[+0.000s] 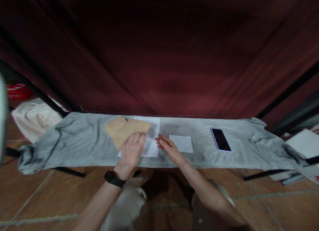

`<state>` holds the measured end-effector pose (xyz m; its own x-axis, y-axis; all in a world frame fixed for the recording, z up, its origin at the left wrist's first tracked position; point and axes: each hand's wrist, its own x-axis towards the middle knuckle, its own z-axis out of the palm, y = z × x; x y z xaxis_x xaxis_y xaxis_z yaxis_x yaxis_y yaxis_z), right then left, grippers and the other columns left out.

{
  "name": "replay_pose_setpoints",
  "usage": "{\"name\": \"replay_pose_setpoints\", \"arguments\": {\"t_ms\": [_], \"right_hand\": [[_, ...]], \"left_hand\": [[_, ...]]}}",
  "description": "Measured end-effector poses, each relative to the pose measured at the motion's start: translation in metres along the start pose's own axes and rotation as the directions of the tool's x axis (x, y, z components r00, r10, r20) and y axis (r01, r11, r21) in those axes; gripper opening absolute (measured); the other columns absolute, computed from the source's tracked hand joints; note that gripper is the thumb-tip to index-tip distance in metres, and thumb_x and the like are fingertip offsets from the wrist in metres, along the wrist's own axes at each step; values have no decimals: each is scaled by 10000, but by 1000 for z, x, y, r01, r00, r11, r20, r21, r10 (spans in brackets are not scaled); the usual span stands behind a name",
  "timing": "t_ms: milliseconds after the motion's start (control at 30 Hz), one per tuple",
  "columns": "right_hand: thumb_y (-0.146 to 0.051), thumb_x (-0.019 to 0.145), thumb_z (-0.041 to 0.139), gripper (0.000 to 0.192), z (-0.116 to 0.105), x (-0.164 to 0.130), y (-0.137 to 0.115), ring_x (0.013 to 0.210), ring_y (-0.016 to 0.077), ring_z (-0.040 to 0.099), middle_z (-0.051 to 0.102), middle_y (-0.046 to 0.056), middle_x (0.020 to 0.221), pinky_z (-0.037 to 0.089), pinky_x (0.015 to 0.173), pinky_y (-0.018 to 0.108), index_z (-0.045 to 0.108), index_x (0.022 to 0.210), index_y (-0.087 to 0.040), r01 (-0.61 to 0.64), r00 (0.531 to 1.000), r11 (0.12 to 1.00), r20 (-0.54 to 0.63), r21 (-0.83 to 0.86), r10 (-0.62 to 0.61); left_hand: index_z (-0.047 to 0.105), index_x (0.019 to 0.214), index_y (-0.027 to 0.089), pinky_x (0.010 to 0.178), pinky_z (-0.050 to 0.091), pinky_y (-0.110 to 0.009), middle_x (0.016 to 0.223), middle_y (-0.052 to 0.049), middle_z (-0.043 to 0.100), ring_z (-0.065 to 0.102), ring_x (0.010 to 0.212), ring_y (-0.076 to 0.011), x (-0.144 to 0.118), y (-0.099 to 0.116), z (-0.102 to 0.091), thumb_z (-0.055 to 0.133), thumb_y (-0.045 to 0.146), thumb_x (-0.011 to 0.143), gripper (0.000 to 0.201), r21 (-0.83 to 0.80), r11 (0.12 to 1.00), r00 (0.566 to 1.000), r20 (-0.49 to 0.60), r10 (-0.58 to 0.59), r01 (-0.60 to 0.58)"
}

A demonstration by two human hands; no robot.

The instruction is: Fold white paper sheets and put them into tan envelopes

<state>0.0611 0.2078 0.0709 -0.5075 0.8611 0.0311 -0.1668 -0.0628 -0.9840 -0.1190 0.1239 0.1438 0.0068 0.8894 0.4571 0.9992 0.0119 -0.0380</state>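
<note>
A folded piece of brown paper (127, 128) with an irregular outline lies over a white sheet (152, 143) on a narrow, grey-draped surface. My left hand (134, 145), a dark band on its wrist, is closed at the lower right edge of the brown paper; its fingertips are partly hidden. Just right of it, my right hand (166, 145) has its fingers apart and holds nothing. Those fingers reach the right edge of the white sheet. Close beside the right hand lies a smaller white paper (183, 143).
A phone (221, 140) with a dark screen rests farther right on the grey cloth (246, 144). Behind the surface hangs a dark red curtain (169, 85). Striped fabric (37, 116) is at the left, and papers (305, 143) lie at the far right. Tiled floor shows below.
</note>
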Motion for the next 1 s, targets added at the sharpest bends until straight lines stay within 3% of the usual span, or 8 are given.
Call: {"name": "replay_pose_setpoints", "arguments": {"t_ms": [133, 267, 400, 500, 633, 767, 900, 1000], "right_hand": [[-520, 876, 603, 454, 7, -2, -6, 1028, 212, 712, 746, 46, 1143, 589, 901, 363, 637, 1246, -259, -52, 998, 974, -28, 219, 59], [-357, 797, 604, 260, -9, 4, -13, 925, 204, 715, 761, 18, 935, 574, 815, 300, 691, 1009, -233, -27, 986, 980, -156, 199, 59], [-318, 741, 608, 238, -39, 7, -29, 907, 217, 714, 762, 30, 885, 569, 730, 283, 689, 943, -222, -75, 994, 970, -65, 232, 92], [-295, 728, 621, 253, -66, 6, -43, 950, 220, 717, 768, 39, 956, 579, 797, 315, 681, 961, -218, -56, 997, 963, -34, 265, 67], [-297, 693, 707, 275, -98, -3, -49, 844, 205, 727, 770, 36, 887, 581, 785, 321, 688, 944, -185, -131, 991, 961, 38, 241, 126], [-331, 663, 808, 323, -116, -14, -47, 736, 163, 713, 766, 21, 831, 575, 745, 282, 714, 936, -184, -189, 977, 947, 143, 261, 156], [-373, 638, 851, 333, -125, -18, -48, 693, 153, 699, 757, 25, 800, 571, 697, 259, 732, 885, -185, -189, 973, 951, 178, 246, 147], [-363, 639, 850, 298, -129, -18, -50, 676, 150, 692, 752, 21, 783, 567, 682, 255, 736, 854, -191, -196, 970, 951, 191, 241, 152]], "left_hand": [[642, 1027, 220, 782, 516, -380, 944, -88, 650, 613, 927, -259, 5, 60, 18, 459, 65, 913, 265, -20, 972, 972, -9, 233, -233], [658, 1038, 196, 840, 523, -391, 949, -91, 670, 631, 927, -250, 7, 86, 38, 464, 58, 915, 268, -105, 945, 951, -24, 308, -308], [630, 1233, 216, 1084, 432, -494, 1287, -128, 645, 569, 1241, -297, 18, 83, 44, 592, 296, 945, 301, -266, 895, 932, -38, 361, -358], [448, 1479, 259, 1216, 229, -611, 1642, -153, 315, 253, 1523, -377, 31, 68, 44, 726, 531, 827, 759, -322, 873, 924, -10, 383, -366], [203, 1607, 237, 1230, 123, -644, 1709, -183, 44, 84, 1564, -404, 51, 45, 48, 789, 569, 735, 1101, -309, 889, 929, 44, 368, -338], [36, 1631, 247, 1231, 79, -647, 1705, -199, 35, 83, 1563, -407, 60, 38, 57, 819, 601, 667, 1292, -360, 867, 906, 114, 408, -345], [-47, 1626, 281, 1244, 53, -631, 1691, -170, 173, 125, 1562, -380, 61, 48, 62, 841, 607, 625, 1377, -487, 810, 870, 181, 459, -326], [-141, 1610, 265, 1242, 85, -636, 1702, -192, 83, 82, 1567, -384, 63, 57, 60, 853, 624, 600, 1462, -585, 760, 858, 200, 473, -283]]}}
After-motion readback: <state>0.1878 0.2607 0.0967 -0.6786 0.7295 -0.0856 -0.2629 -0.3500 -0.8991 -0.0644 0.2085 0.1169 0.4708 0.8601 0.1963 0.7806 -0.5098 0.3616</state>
